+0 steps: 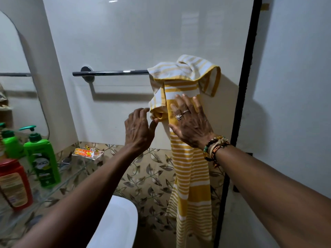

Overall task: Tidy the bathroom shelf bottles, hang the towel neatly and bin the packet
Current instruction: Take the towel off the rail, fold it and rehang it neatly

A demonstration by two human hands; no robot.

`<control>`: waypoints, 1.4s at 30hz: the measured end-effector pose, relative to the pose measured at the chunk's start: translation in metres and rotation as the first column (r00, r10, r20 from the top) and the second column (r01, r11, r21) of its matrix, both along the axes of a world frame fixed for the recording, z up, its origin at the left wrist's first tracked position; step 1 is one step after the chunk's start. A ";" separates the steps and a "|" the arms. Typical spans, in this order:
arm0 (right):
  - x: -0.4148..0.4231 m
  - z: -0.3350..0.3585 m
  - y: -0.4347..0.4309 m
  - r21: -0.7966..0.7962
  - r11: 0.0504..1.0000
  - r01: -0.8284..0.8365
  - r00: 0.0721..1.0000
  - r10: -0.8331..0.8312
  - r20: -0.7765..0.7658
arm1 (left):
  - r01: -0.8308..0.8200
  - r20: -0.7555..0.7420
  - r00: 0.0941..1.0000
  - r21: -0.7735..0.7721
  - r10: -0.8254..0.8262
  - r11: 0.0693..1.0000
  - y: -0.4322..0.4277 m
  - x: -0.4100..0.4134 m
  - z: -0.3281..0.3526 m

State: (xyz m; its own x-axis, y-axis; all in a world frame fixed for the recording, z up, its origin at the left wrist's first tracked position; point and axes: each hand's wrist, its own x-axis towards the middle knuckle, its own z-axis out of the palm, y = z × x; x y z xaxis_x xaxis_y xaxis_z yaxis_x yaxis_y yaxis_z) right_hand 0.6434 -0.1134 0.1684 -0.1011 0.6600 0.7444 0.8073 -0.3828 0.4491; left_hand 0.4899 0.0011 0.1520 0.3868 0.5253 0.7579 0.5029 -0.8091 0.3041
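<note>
Currently at the rail: the towel (189,176) hangs bunched over the 3 o'clock end of the rail (111,73), its long axis running 12 to 6 o'clock; the rail's 9 o'clock stretch is bare
Right hand: the right hand (189,126) lies flat on the hanging strip, fingers spread and pointing to 12 o'clock, pressing the cloth toward the wall
Left hand: the left hand (138,129) sits just beside it at 9 o'clock, thumb and forefinger pinching the rolled fold at the towel's left edge
Relation that counts: the crumpled top lies at 12 o'clock from both hands, and the bare rail at 10 o'clock from the left hand; spreading the cloth likely means drawing that fold toward 9 o'clock, and the left hand is the nearer one
Packet: one orange packet (86,153) rests in a clear dish (101,153) at 8 o'clock from the left hand, well apart, not yet binned
Count: one towel, one rail, one packet, two green bottles (42,158) (10,144) and one red bottle (14,183) on the glass shelf (71,169); a further cap is cut by the frame edge, so the full total cannot be told
</note>
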 end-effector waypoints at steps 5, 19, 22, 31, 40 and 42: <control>0.026 0.010 -0.015 0.102 0.995 0.006 0.999 -0.002 -0.043 | 0.037 0.032 0.999 0.035 -0.038 0.999 -0.013 0.029 0.024; 0.098 0.023 -0.035 0.065 0.998 -0.002 0.976 0.016 -0.216 | -0.022 0.208 0.978 -0.046 0.031 0.999 -0.040 0.112 0.049; 0.106 0.021 -0.030 0.070 0.997 -0.025 0.958 0.044 -0.284 | -0.009 0.313 0.947 -0.180 0.066 0.984 -0.046 0.120 0.055; 0.109 0.018 -0.013 0.176 0.971 -0.164 0.819 0.234 -0.524 | 0.028 0.425 0.894 -0.362 0.139 0.932 -0.052 0.125 0.057; 0.078 0.033 -0.004 0.361 0.875 -0.323 0.133 0.419 -0.898 | 0.181 0.435 0.899 -0.260 -0.052 0.949 -0.052 0.102 0.047; 0.073 0.034 -0.002 0.330 0.898 -0.291 0.205 0.395 -0.896 | 0.241 0.469 0.880 -0.304 -0.075 0.921 -0.056 0.099 0.047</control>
State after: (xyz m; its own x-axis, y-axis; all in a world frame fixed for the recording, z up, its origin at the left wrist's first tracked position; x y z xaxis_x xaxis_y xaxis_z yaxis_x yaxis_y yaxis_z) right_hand 0.7169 -0.1155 0.2023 0.4830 0.6966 0.5305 0.6962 0.0618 -0.7151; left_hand 0.5886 -0.0547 0.1986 0.1567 0.7437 0.6498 0.1225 -0.6675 0.7344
